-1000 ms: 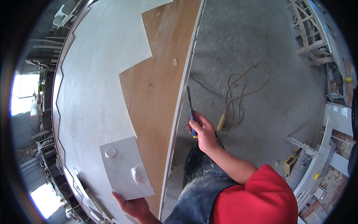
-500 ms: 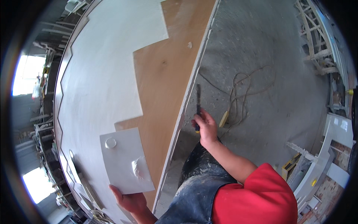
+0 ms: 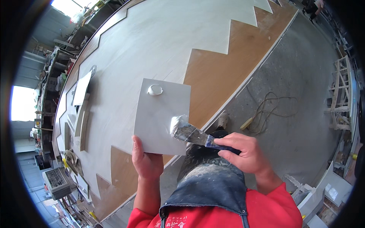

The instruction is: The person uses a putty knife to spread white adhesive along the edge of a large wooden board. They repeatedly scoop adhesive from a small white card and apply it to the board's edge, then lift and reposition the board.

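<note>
My left hand (image 3: 147, 161) grips the lower edge of a white flat rectangular board (image 3: 152, 117), thumb on its face. A round blob of white paste (image 3: 154, 90) sits near its top edge. Closed round the dark blue handle of a putty knife (image 3: 194, 135) is my right hand (image 3: 243, 150). The knife's blade points left and touches a second heap of white paste (image 3: 178, 122) at the board's right side. Both hands are held over the near edge of a large panel (image 3: 152, 45) with a white zigzag-edged layer over bare brown wood (image 3: 216, 79).
A yellow power strip (image 3: 247, 123) with a coiled cord lies on the grey floor at right. Wooden racks (image 3: 340, 91) stand at the far right. White strips (image 3: 80, 114) lie on the panel's left part, and a grey fan-like box (image 3: 57, 182) is at lower left.
The view has turned. My right hand has brought the putty knife from over the floor to the paste on the board. My left hand still holds the board.
</note>
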Available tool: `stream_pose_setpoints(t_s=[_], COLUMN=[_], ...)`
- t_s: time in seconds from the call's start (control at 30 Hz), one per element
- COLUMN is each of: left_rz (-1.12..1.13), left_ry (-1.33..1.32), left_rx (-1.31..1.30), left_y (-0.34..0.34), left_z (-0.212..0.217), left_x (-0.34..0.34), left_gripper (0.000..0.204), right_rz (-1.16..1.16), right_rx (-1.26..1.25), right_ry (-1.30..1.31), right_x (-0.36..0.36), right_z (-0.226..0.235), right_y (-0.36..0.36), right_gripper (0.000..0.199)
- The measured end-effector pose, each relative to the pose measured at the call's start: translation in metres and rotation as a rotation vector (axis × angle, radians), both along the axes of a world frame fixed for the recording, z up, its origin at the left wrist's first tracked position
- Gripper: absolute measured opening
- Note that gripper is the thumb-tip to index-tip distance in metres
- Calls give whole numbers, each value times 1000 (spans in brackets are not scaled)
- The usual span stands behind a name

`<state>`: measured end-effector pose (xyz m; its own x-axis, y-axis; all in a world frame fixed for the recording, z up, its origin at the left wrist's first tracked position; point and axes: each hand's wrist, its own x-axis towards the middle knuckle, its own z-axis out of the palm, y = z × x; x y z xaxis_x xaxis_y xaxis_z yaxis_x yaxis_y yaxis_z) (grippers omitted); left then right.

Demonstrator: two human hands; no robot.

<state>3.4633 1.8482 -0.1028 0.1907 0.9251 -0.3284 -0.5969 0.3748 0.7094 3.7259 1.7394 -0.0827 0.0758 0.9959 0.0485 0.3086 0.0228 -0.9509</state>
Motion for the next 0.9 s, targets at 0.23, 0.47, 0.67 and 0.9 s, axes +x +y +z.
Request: stream_pose_setpoints(t_s=[0.23,0.47,0.67,0.9], left_rz=[51,31,-79,-61], left_ry=[57,-37,3,50], left_rx=[27,-12,6,-9], left_y=[-11,0,7,10], left_z=[-2,2,0,3], left_x=[-36,-27,-27,-23], left_gripper=[57,60,61,64], right_rz=[-47,-727,-945,-1051], right_rx=[-54,-109,2,47], right_ry=[-214,780,984,872], right_x=[-16,64,95,113], right_z=[13,-89,-164,-200], right_y=[-32,-34,23,65], right_gripper=[29,36,38,39])
